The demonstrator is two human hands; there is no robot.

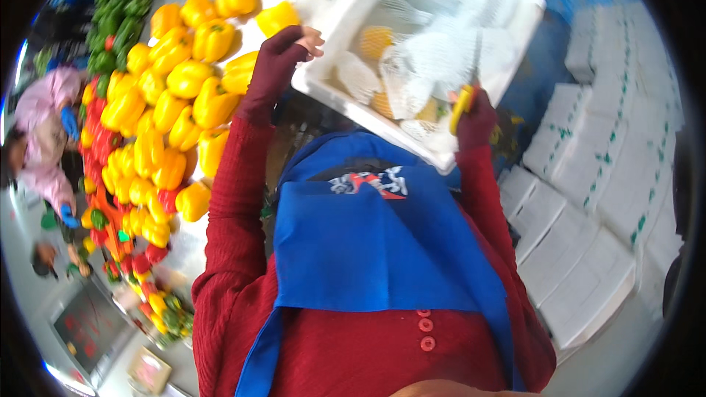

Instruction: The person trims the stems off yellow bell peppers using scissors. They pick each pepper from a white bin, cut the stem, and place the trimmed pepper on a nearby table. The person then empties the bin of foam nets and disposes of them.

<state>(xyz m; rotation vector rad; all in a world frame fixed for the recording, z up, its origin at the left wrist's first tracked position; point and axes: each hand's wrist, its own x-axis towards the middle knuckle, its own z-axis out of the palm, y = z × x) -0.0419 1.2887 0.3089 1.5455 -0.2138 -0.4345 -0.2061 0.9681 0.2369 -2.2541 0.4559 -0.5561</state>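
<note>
My left hand (298, 49), in a maroon fingerless glove, hovers between a yellow bell pepper (277, 18) and the near-left rim of a white foam box (367, 121). Its fingers are loosely bent, with nothing visible in them. My right hand (475, 118) grips a yellow-handled cutting tool (462, 107) at the box's right side. A narrow grey blade points away from me over the box; whether it is a knife or scissors is unclear. Inside lie white foam nets (441, 63) and yellow peppers (376, 42), some of them sleeved in netting.
Many yellow bell peppers (190, 80) cover the metal table (185, 253) on my left, with red peppers (105, 140) and green peppers (128, 5) beyond. A person in pink (52, 94) with blue gloves bends there; another person (47, 256) is lower left. White foam boxes (584, 264) are stacked right.
</note>
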